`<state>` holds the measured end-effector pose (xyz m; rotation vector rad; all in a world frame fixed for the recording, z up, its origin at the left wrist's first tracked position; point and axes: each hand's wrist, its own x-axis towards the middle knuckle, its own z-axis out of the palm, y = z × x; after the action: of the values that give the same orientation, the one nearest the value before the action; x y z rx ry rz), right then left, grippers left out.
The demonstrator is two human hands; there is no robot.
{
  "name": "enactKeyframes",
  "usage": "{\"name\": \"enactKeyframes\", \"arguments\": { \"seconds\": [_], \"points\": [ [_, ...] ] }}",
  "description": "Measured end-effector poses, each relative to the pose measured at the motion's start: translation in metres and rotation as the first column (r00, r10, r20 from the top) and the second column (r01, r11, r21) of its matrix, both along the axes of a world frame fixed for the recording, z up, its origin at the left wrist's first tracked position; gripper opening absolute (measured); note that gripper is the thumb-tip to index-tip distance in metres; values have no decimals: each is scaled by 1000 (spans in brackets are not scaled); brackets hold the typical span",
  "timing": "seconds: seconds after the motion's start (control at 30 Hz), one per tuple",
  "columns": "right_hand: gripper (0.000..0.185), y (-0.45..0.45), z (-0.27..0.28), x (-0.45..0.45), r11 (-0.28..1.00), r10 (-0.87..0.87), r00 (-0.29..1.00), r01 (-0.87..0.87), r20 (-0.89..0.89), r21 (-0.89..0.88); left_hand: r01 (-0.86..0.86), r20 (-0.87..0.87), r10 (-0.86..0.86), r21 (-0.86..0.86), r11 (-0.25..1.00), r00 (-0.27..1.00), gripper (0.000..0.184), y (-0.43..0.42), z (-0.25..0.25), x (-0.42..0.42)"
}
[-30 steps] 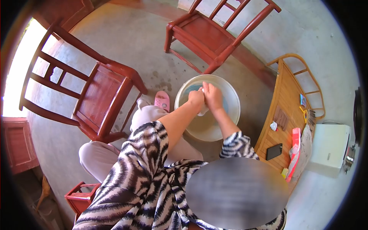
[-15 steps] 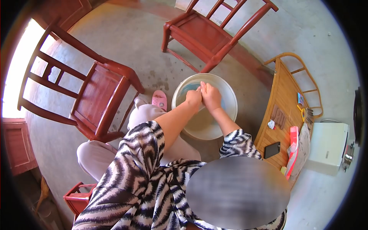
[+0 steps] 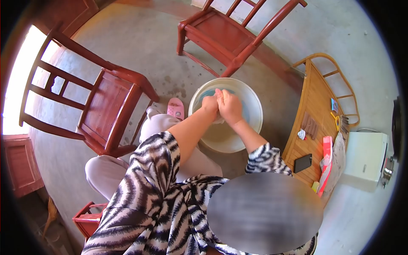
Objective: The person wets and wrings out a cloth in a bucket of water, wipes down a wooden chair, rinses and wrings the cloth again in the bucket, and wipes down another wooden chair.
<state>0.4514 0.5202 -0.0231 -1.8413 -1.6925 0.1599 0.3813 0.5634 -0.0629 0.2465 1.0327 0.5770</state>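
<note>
A round white tub [image 3: 257, 123] stands on the floor in front of me, with water and something bluish inside. Over it my left hand [image 3: 210, 103] and my right hand [image 3: 230, 107] press together, their fingers closed. A piece of whitish wet cloth [image 3: 219, 119] shows just below and between them, gripped by both hands. Most of the cloth is hidden behind my fingers.
A red wooden chair [image 3: 108, 102] stands at the left, another [image 3: 221, 34] beyond the tub. A pink slipper [image 3: 175, 109] is beside my knee. On the right, a bamboo bench [image 3: 312, 106] holds a phone [image 3: 302, 162], a brush [image 3: 343, 123] and a bag [image 3: 335, 161].
Both hands have shifted slightly left with the view, still pressed together over the tub. Less of the whitish cloth hangs out below them than one second ago.
</note>
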Motion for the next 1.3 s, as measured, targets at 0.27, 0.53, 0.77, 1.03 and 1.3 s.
{"name": "enactKeyframes", "arguments": {
  "seconds": [0.27,0.53,0.77,1.03,1.3],
  "points": [
    [42,4,1,-4,994,-67,998,67,2,-88,113,-295,-56,181,977,954,39,-1,-1,-2],
    [36,19,-72,48,947,-95,981,37,-166,-320,179,-348,-109,176,968,931,52,-3,-27,5],
    [43,9,-91,69,796,-557,118,-208,-822,-569,25,-322,44,206,978,946,39,11,-41,-4],
    [42,-4,-290,61,783,5,1000,-18,-22,-621,-43,-371,182,354,934,911,30,8,-31,9],
    [26,-13,-267,70,837,12,994,50,111,-544,52,-492,108,301,952,864,19,8,-22,5]
  ]
}}
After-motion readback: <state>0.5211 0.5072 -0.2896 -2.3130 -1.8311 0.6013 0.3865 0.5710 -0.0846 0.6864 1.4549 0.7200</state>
